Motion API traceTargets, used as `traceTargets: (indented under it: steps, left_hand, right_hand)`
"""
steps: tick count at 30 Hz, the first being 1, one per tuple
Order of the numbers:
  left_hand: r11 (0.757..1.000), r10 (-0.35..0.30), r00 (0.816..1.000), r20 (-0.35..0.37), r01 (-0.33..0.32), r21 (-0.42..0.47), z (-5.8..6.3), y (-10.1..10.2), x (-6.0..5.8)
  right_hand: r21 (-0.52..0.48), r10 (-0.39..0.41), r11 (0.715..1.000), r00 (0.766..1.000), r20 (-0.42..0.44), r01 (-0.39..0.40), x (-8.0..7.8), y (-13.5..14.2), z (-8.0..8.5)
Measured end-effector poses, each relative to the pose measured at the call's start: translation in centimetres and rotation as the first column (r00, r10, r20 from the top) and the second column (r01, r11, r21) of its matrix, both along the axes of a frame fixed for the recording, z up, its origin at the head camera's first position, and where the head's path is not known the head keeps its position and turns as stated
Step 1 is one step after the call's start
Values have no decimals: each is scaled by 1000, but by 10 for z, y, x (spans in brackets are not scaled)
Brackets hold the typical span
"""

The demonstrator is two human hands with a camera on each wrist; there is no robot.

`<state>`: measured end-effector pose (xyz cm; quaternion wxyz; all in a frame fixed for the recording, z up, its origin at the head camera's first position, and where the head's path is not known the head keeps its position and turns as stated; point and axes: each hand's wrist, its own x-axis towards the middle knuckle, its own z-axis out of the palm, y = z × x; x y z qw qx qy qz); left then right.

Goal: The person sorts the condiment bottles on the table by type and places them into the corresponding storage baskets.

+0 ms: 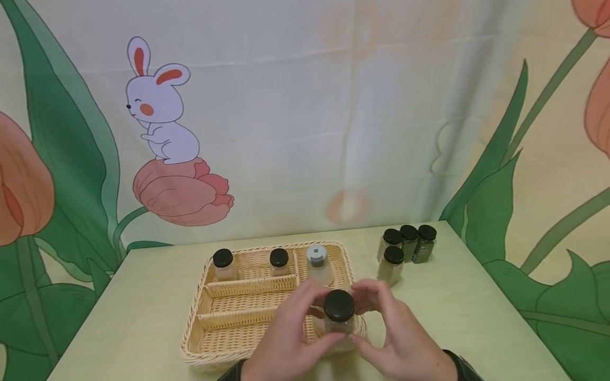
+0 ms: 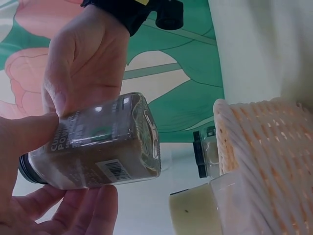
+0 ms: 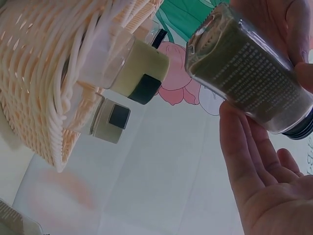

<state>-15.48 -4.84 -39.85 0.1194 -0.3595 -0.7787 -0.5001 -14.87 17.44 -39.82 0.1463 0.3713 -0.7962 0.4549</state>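
A square clear spice jar (image 1: 339,305) with a black lid and brown powder is held upright between both hands, above the front right of the wicker basket (image 1: 196,301). My left hand (image 1: 290,333) grips it from the left, its thumb near the lid end in the left wrist view. From the other side my right hand (image 1: 402,338) holds the same jar (image 3: 249,73) between thumb and fingers. White label print reading partly "POW" shows on the jar (image 2: 98,142).
Inside the basket stand two black-lidded jars, one at the back left (image 1: 224,264) and one at back middle (image 1: 279,262), plus a grey-capped container (image 1: 318,264) at right. Several black-lidded jars (image 1: 409,243) are grouped on the table behind and right of the basket.
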Motion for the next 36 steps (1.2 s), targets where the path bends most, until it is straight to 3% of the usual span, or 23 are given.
traceTargets:
  steps: [4,11,19,26,31,36]
  left_hand:
    - [1000,8,999,48,-7,-8,-2,-2,3]
    - [999,37,999,-3,-37,-30,-6,-5,5]
    - [1000,23,1000,1,-23,-8,-9,-9,9]
    - [1000,5,1000,-21,-5,-29,-10,-14,8]
    - [999,-38,995,-96,38,-5,-8,-17,7]
    - [998,-64,996,-69,64,-5,-5,-20,7]
  right_hand:
    - [24,1,1000,999,38,-2,2,0,0]
    - [14,28,999,998,59,-29,3,-4,-3]
    - [23,42,999,994,100,-44,5,-8,-4]
    - [66,11,997,980,198,-25,8,-11,-2]
    - [82,24,996,987,159,-38,9,-13,-1]
    - [86,33,995,992,118,-44,10,-14,-2]
